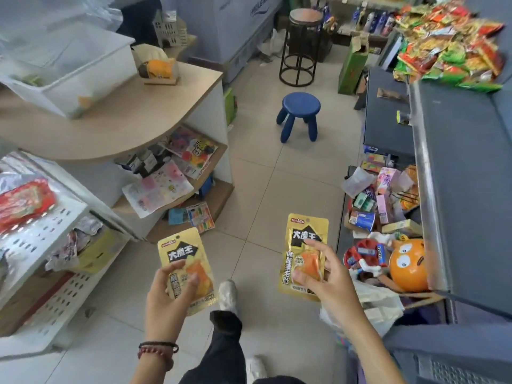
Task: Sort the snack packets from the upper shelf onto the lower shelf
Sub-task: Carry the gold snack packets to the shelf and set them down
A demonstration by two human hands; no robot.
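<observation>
My left hand (169,289) pinches one gold packet (180,245), upright. My right hand (329,278) pinches a second packet (306,231) of the same kind. Snack pile (448,42) lies far right.

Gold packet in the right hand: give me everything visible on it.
The glossy gold foil snack packet is a flat rectangular pouch: small red mark on top, black panel with white characters, black characters down its left side, orange picture mid-face. It stands upright, face to the camera, above the tiled floor. The right hand pinches it, thumb on the front, fingers at the right edge. It is apart from the matching gold packet in the left hand.
</observation>
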